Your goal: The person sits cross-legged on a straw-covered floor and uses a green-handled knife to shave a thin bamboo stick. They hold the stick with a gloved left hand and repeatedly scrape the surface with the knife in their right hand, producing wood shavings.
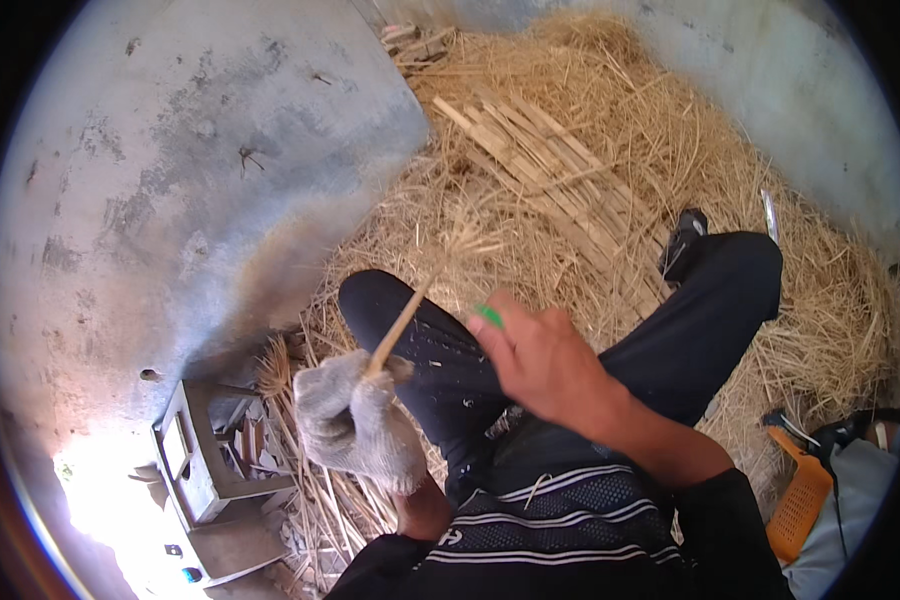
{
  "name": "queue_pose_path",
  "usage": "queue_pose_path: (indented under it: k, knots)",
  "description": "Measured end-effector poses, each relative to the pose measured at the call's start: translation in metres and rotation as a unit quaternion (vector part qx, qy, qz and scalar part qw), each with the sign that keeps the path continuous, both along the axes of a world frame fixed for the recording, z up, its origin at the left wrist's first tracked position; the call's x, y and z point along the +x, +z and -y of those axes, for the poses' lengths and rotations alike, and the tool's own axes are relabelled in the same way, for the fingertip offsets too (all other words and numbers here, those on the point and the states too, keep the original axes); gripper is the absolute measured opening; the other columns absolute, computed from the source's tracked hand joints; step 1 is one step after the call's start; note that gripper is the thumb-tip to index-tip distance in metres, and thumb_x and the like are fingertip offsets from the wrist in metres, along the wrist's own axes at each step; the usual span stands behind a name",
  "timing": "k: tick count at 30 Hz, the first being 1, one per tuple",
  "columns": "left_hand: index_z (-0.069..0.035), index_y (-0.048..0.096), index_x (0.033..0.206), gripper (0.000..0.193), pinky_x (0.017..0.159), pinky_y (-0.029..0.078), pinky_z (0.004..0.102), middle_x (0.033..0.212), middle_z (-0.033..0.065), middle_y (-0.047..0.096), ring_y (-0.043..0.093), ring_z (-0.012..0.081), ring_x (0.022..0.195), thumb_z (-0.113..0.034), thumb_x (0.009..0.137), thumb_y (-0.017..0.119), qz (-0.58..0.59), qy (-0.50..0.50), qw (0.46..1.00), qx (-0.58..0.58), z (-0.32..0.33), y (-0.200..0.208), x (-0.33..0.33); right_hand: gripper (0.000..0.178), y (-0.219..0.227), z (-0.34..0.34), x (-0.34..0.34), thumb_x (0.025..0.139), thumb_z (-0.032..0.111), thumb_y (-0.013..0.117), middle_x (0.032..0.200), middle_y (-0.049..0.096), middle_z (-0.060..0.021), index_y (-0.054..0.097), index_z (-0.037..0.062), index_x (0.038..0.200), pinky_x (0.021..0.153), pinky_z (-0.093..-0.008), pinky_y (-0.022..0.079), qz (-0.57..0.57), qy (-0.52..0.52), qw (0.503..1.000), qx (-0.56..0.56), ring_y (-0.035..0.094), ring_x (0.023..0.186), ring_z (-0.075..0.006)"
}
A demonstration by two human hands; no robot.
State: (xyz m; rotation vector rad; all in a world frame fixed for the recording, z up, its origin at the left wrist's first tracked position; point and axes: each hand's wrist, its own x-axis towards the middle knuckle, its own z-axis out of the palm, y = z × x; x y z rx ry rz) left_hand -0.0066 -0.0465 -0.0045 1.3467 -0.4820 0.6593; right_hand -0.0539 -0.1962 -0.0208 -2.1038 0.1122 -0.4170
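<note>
My left hand (360, 415), in a pale knitted work glove, is closed round the lower end of a thin bamboo stick (407, 318). The stick slants up and away over my left thigh, and its far end merges visually with a tuft of shavings or straw. To the right of it, my bare right hand (550, 360) is closed on a tool with a green handle (488, 315). Only a bit of green shows past the thumb, so the tool's working end cannot be made out. Pale shavings speckle my dark trousers (445, 350).
Straw and shavings (610, 90) cover the floor, with split bamboo strips (550, 165) beyond my legs. A worn wall (210, 130) rises at left above a wooden stool-like frame (205, 470) and thin sticks (330, 510). An orange perforated plastic piece (800, 505) lies lower right.
</note>
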Motion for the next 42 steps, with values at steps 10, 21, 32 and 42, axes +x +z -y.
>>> queue_pose_path:
  k: [10, 21, 32, 42]
  knots:
    - [0.001, 0.067, 0.087, 0.016, 0.059, 0.055, 0.0322, 0.089, 0.0148, 0.065, 0.064, 0.0207, 0.068, -0.001, 0.075, 0.078, 0.020, -0.013, 1.000, 0.018, -0.009, -0.005, -0.008, 0.022, -0.103, -0.023, 0.034, 0.099, 0.020, 0.054, 0.060, 0.060, -0.0234, 0.057, -0.0014, 0.094, 0.052, -0.0511, 0.051, -0.124, -0.028, 0.978, -0.164, 0.063, 0.057, -0.0432]
    - [0.003, 0.062, 0.085, 0.023, 0.066, 0.055, 0.0360, 0.087, 0.0118, 0.061, 0.063, 0.0249, 0.078, 0.001, 0.070, 0.079, -0.055, 0.041, 0.997, 0.023, -0.008, -0.002, -0.009, 0.022, 0.026, -0.023, -0.016, 0.098, 0.020, 0.059, 0.057, 0.057, -0.0203, 0.054, 0.0001, 0.093, 0.047, -0.0483, 0.047, 0.001, 0.121, 0.991, 0.048, 0.061, 0.052, -0.0409]
    - [0.003, 0.058, 0.090, 0.029, 0.048, 0.055, 0.0347, 0.088, 0.0117, 0.059, 0.063, 0.0249, 0.069, -0.010, 0.076, 0.080, 0.005, -0.010, 1.000, -0.004, 0.003, -0.010, -0.002, 0.020, 0.003, -0.025, -0.002, 0.099, 0.019, 0.058, 0.054, 0.057, -0.0193, 0.052, 0.0018, 0.089, 0.044, -0.0469, 0.049, 0.002, 0.077, 0.997, 0.021, 0.061, 0.049, -0.0391]
    - [-0.001, 0.055, 0.089, 0.031, 0.044, 0.055, 0.0325, 0.081, 0.0086, 0.050, 0.058, 0.0228, 0.061, -0.023, 0.084, 0.077, 0.029, 0.108, 0.994, 0.019, 0.006, -0.016, 0.005, 0.023, -0.004, -0.032, 0.001, 0.100, 0.022, 0.055, 0.054, 0.056, -0.0206, 0.050, 0.0006, 0.094, 0.045, -0.0502, 0.050, 0.009, 0.095, 0.995, 0.014, 0.063, 0.051, -0.0407]
